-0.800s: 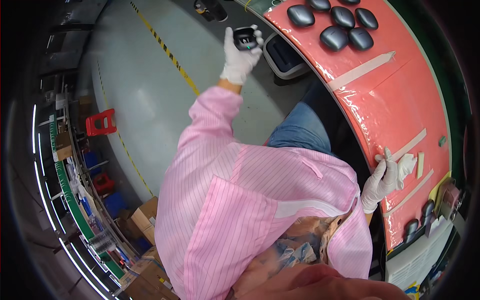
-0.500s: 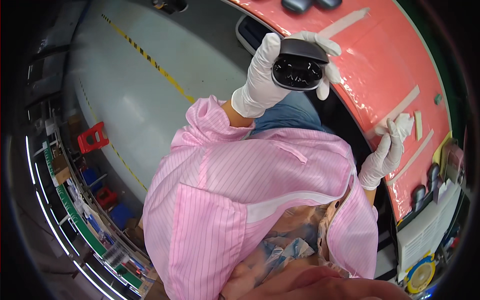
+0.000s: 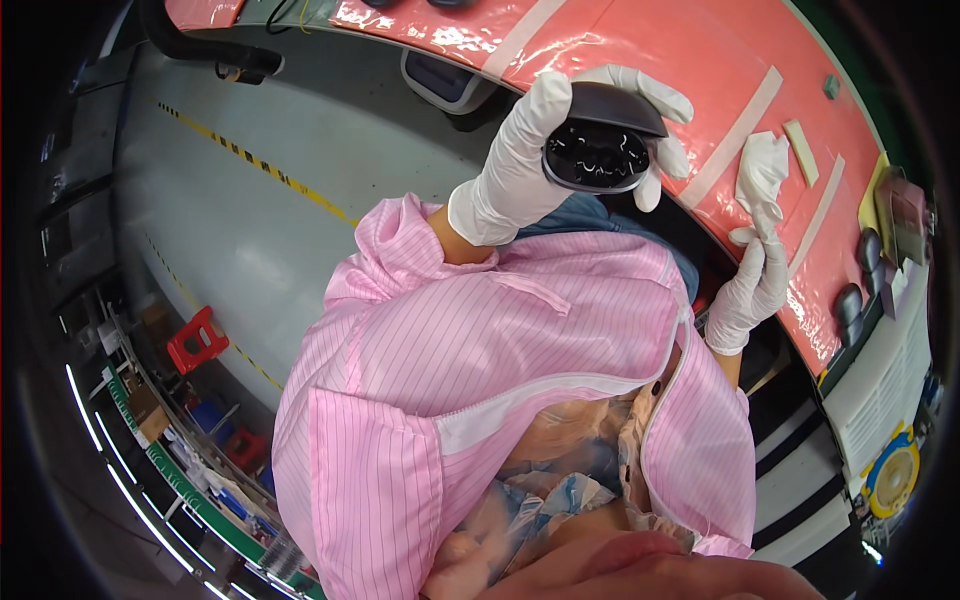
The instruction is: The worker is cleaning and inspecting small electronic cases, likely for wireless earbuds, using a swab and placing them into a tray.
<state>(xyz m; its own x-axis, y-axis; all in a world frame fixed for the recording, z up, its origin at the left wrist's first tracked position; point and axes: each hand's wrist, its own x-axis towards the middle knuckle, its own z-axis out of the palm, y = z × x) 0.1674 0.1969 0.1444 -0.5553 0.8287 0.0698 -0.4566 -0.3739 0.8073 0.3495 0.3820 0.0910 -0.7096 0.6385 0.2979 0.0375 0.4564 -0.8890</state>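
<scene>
My left hand (image 3: 520, 165), in a white glove, is closed round a small black clamshell case (image 3: 597, 153). The case's lid is raised, and its glossy, hollowed inside catches the light. Thumb and fingers grip it from both sides, above the bench's near edge. Farther right, my gloved right hand (image 3: 752, 290) pinches the lower end of a crumpled white cloth (image 3: 762, 172). The rest of that cloth extends over the red bench top (image 3: 690, 100). A pale flat strip (image 3: 801, 152) lies just beside the cloth.
Dark rounded pieces (image 3: 848, 312) sit at the bench's right, near a printed sheet (image 3: 880, 400) and a yellow-and-blue round roll (image 3: 892, 475). A black tube (image 3: 205, 50) reaches in at upper left. On the floor stand a grey bin (image 3: 445, 80) and a red stool (image 3: 197, 342).
The view has shifted, bringing the black tube into sight. My right hand has drawn back toward me from the pale strip, with the cloth now stretched out from its fingers. My left hand still holds the case.
</scene>
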